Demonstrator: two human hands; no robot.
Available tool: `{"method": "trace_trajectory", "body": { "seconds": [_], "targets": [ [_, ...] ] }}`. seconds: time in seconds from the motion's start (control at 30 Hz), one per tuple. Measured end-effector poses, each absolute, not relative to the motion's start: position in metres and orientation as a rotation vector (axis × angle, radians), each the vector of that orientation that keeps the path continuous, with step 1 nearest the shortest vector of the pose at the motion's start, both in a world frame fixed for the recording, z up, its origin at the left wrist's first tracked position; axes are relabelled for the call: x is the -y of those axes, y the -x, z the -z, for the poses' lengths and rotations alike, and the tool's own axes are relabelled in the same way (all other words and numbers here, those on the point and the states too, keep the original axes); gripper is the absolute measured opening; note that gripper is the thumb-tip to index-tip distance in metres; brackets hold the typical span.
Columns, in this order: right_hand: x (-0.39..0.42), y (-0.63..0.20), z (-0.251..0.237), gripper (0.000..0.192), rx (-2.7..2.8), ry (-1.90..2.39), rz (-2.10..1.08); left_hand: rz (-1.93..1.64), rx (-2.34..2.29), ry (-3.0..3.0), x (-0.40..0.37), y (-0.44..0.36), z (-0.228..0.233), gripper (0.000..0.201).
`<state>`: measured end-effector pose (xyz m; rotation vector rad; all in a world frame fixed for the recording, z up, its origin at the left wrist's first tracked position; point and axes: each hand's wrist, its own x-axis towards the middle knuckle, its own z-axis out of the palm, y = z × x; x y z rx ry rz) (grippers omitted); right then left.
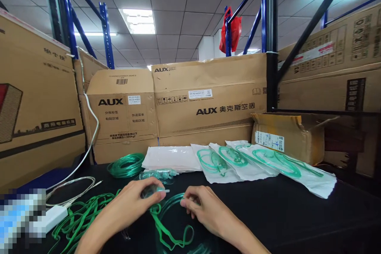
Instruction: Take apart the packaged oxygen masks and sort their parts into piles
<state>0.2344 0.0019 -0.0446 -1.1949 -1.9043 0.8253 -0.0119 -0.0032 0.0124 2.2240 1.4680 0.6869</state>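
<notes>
At the far left we note a pixelated patch (18, 218) that hides whatever lies there, with a white adapter (52, 217) and its cable beside it. Loose green straps (80, 216) trail off the lower edge. Our left hand (135, 202) is closed around a clear oxygen mask (153, 191), mostly hidden under the fingers, just above the black counter (297, 214). Green tubing (171, 222) loops between both hands; its lower end is cut off. Our right hand (202, 206) pinches the tubing's end, fingertips together. Behind lie a green tube coil (126, 164), flat white pouches (172, 158) and sealed mask packs (262, 162). An open carton (285, 137) stands at right.
</notes>
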Motion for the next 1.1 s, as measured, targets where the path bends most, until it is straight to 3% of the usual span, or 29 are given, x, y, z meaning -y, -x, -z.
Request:
{"method": "trace_trajectory", "body": {
  "seconds": [0.23, 0.53, 0.87, 1.1],
  "targets": [
    [-0.003, -0.243, 0.037, 0.033, 1.915, 1.229, -0.353, -0.771, -1.458, -2.233, 0.001, -0.012, -0.005, 0.045],
    [0.021, -0.266, 0.021, 0.040, 2.187, 1.731, -0.237, -0.728, -1.416, -2.245, 0.002, -0.008, -0.004, 0.051],
    [0.014, -0.264, 0.033, 0.060, 2.303, 1.780, -0.043, -0.639, -1.499, -2.255, -0.001, 0.000, -0.003, 0.051],
    [0.009, -0.314, 0.019, 0.036, 2.142, 1.629, 0.185, -0.561, -1.580, -2.220, -0.007, 0.005, 0.004, 0.052]
  ]
}}
